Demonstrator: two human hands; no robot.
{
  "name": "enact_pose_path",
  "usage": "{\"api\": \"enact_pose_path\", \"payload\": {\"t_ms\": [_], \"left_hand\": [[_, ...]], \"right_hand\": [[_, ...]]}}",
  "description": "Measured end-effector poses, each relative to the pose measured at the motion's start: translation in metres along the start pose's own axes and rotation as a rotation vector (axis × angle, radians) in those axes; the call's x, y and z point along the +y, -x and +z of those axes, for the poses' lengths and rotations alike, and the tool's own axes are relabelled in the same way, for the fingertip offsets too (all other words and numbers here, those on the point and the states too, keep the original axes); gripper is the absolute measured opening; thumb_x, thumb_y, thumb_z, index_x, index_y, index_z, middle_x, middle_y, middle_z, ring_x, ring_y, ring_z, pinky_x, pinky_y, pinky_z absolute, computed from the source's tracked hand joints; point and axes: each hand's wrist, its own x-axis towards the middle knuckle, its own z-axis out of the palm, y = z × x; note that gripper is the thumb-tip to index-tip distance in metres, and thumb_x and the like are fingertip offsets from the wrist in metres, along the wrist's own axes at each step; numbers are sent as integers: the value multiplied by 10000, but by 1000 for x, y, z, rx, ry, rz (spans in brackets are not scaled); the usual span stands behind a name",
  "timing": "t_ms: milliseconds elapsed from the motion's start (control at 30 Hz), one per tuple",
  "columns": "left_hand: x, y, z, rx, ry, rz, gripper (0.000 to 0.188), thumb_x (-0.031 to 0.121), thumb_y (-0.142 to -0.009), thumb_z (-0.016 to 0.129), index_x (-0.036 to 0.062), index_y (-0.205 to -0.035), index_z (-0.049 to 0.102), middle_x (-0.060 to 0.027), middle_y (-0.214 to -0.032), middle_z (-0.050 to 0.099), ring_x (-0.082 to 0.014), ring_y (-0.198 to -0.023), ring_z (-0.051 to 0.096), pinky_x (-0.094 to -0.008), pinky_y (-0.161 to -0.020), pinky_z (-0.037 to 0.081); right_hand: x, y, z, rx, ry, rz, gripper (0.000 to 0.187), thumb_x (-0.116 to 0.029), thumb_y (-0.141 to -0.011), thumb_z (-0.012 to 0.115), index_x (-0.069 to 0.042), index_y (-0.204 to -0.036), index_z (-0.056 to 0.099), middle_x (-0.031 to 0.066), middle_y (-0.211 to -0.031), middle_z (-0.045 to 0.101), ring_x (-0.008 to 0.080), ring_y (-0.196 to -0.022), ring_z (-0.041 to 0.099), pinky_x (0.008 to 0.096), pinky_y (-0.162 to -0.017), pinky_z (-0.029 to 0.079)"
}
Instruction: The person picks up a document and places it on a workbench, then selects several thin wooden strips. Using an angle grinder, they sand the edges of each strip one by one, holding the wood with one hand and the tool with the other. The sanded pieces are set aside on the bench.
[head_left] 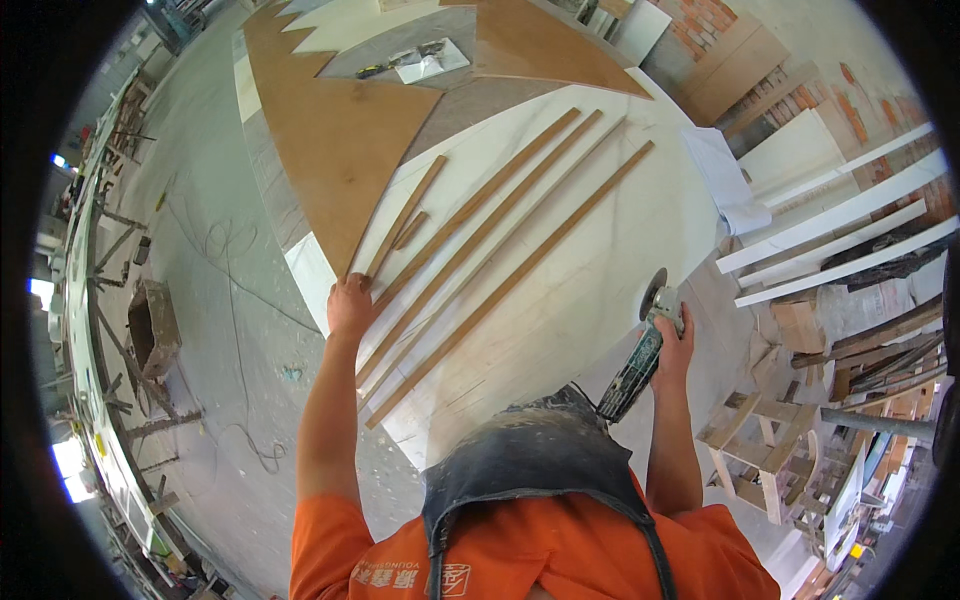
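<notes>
My right hand (674, 342) is wrapped round the upper part of an angle grinder (632, 372), whose disc (654, 290) points away from me over the right edge of the slab. My left hand (350, 305) has its fingers closed at the near end of a short brown strip (408, 212), close to the tip of a large brown panel (345, 150). A tiny brown offcut (411, 231) lies beside that strip. Several long narrow strips, among them a brown strip (520, 278), lie slantwise across the white veined slab (570, 300).
A white sheet (436, 62) with small tools lies on the grey part at the far end. White paper (725, 180) hangs over the slab's right edge. White strips (840, 210) and a wooden stand (762, 445) are on the right. A cable (230, 290) trails on the left floor.
</notes>
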Motion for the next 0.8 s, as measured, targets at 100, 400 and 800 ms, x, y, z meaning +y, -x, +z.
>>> {"api": "enact_pose_path", "payload": {"t_ms": [100, 400, 800], "left_hand": [[-7, 27, -9, 199, -33, 56, 362, 166, -880, 717, 66, -1222, 651, -183, -1206, 651, -396, -1148, 610, -498, -980, 512], [-79, 198, -39, 388, 211, -455, 399, 207, -915, 719, 13, -1260, 668, -176, -1203, 694, -326, -1046, 686, -411, -920, 548], [-84, 333, -2, 258, 458, -698, 411, 224, -888, 701, 11, -1240, 699, -182, -1155, 748, -315, -1061, 721, -403, -937, 553]], "right_hand": [[0, -4, 3, 11, -27, 22, 771, -69, -861, 747, -67, -1552, 406, 159, -1324, 599, 276, -954, 688, 419, -743, 625], [5, -23, -7, -160, -56, 62, 712, -190, -886, 699, -126, -1537, 418, 126, -1219, 622, 297, -851, 679, 416, -723, 597], [12, -31, 7, -330, -20, 251, 424, -311, -905, 671, -154, -1287, 571, 59, -1105, 623, 296, -871, 673, 416, -734, 577]]}}
